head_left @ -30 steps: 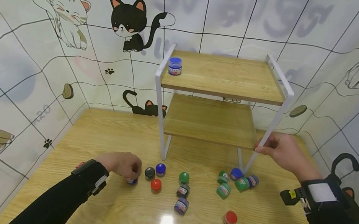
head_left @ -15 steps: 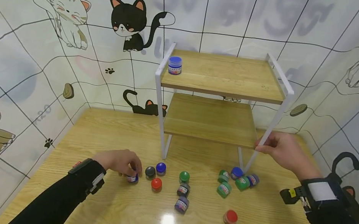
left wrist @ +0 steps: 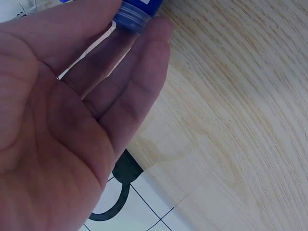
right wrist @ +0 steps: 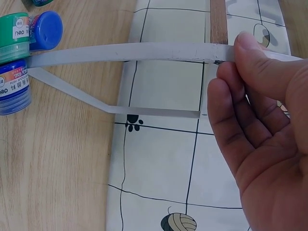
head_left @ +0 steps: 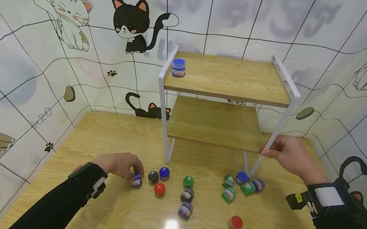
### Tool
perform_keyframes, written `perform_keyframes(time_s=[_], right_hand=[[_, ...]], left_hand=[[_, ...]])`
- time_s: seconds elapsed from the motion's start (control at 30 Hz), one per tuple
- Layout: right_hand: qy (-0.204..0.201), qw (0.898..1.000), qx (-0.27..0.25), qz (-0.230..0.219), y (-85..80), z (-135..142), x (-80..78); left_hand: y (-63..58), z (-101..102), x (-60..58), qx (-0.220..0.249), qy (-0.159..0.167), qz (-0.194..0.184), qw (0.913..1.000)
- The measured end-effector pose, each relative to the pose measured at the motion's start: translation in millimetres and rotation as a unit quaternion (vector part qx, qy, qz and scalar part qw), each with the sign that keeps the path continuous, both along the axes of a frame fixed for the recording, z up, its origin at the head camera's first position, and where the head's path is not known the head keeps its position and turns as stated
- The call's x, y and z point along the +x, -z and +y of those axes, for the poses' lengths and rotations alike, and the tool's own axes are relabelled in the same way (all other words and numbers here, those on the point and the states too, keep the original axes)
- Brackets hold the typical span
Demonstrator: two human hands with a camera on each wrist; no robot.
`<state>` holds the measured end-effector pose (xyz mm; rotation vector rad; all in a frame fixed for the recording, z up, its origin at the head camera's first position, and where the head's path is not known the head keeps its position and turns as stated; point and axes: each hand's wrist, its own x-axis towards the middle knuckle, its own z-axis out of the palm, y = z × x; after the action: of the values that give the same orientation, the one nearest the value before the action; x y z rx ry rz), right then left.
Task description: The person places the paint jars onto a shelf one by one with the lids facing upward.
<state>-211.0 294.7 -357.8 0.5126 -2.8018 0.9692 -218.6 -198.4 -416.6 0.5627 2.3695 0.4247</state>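
At the table's left, my left hand [head_left: 120, 164] pinches a small blue paint jar [head_left: 137, 180] between thumb and fingers. The jar leans over with its label facing me, close over the tabletop. In the left wrist view, part of the blue jar [left wrist: 134, 17] shows at the top edge between thumb and fingertips. My right hand [head_left: 286, 153] holds the white front right leg of the two-tier shelf [head_left: 218, 121] at the lower board's height. The right wrist view shows the thumb and curled fingers on that white leg [right wrist: 144, 52]. Another blue jar [head_left: 178, 68] stands on the top board's left end.
Right of my left hand are black [head_left: 153, 177], blue [head_left: 164, 173] and red jars [head_left: 159, 189]. A green jar [head_left: 188, 181] heads a short row mid-table. Several green and blue jars [head_left: 247, 188] crowd the shelf's right foot. A red jar [head_left: 235, 223] sits nearer the front.
The blue jar in my left hand has tilted, and more of its label shows. The fingers have shifted on it. The right hand stays on the shelf leg.
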Motion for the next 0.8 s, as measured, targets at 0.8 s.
perform_keyframes(time_s=[0.8], right_hand=[[0.004,1.000,0.002,-0.006,0.0,0,0.6]], left_hand=[[-12.1,2,0.2,-0.017,0.015,0.023,0.9995]])
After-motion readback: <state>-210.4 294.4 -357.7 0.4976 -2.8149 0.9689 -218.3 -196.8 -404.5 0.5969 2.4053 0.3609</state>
